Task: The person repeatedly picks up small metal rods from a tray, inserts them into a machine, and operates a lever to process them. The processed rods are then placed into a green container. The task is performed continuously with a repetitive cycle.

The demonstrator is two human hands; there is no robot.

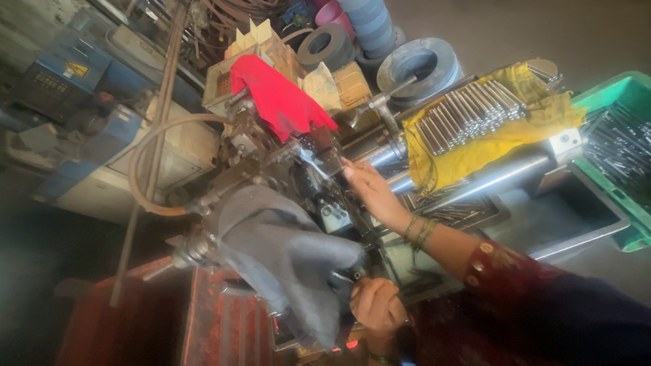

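My right hand (371,195), with bangles on the wrist, reaches into the middle of a greasy metal-working machine (271,169). Its fingertips pinch a small bright metal piece (332,163) at the machine's holder, just below a red cloth (281,98). My left hand (376,303) is low in the view, closed around a dark machine handle (344,279) at the edge of a grey cloth (285,251) draped over the machine. A dark red embroidered sleeve (515,291) covers my right forearm.
A yellow cloth (475,139) carries several shiny metal rods (468,108) at the right. A green crate (620,149) holds more rods. Dark rings (417,64), cardboard boxes (264,47), a curved hose (146,159) and a grey metal tray (576,217) surround the machine.
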